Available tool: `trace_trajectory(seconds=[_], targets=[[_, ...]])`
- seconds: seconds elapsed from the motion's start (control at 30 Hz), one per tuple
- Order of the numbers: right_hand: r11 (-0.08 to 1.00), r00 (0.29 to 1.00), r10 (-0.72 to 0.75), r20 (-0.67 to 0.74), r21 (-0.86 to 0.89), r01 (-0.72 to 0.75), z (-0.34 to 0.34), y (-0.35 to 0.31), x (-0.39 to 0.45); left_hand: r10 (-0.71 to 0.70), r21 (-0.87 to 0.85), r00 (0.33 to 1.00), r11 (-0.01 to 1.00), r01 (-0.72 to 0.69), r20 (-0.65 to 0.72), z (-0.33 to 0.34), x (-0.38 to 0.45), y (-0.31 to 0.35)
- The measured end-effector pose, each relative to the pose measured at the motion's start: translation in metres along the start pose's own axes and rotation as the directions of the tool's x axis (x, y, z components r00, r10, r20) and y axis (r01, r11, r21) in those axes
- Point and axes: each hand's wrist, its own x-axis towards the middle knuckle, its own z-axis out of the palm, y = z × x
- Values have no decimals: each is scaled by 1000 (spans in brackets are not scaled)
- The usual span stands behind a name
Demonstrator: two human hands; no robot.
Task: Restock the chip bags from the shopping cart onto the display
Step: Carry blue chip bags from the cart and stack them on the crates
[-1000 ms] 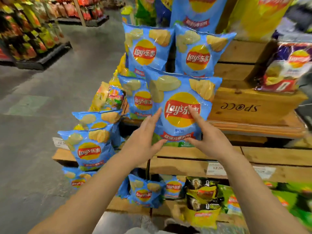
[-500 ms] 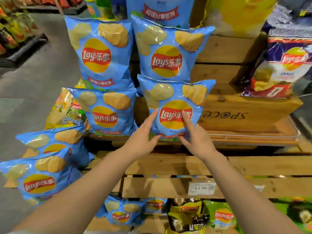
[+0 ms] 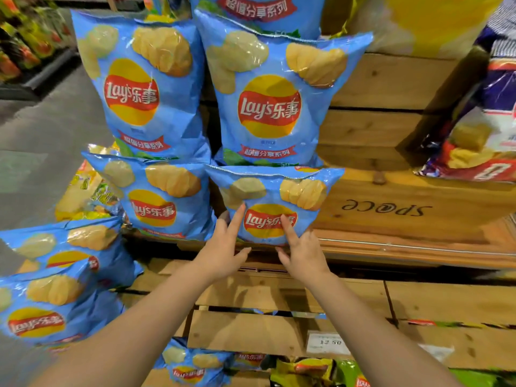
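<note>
Seating of one blue chip bag on the wooden display ledge is being finished. The bag is stood upright with its lower edge on the ledge, just right of a matching blue bag and directly below a larger blue bag on the tier above; its top seam is touching or slightly overlapping that bag's bottom edge.

The left hand is laid against the bag's lower left face with fingers straight and spread. The right hand is laid against the lower right face in the same way. Neither hand is closed round the bag; both are set flat, apart from each other, as props.

Compared with a second ago, the bag has been carried farther in and lower: it was then held out in front of the stack, covering part of the crate, and is now settled back against the lettered wooden crate. The grip has been relaxed into a light press.

Whether the bag's base is fully flat on the ledge cannot be told, as the hands cover it.

Judgement: this bag's placement is nearly complete. Release is expected next; a forward tip is the risk, since the bag is puffy and leaning. The cart is not in view.
</note>
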Motion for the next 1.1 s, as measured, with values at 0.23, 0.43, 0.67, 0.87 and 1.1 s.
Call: trace_trajectory(seconds=[0.23,0.43,0.67,0.87,1.1], targets=[[989,985,36,169,135,-59,-15,3,-5,-47,66,988,996,57,-146,7,-2,8],[998,981,62,-186,39,-56,-26,-5,-17,79,172,841,985,17,-535,28,-19,32],[996,986,0,-165,-91,-16,-35,-18,-3,336,560,849,826,-57,-408,11,14,33],[988,999,5,37,-156,1,-42,-14,14,319,668,905,742,-53,-282,-7,27,19],[997,978,66,197,-60,-55,-69,-26,2,265,579,926,813,-65,-269,-10,3,39]])
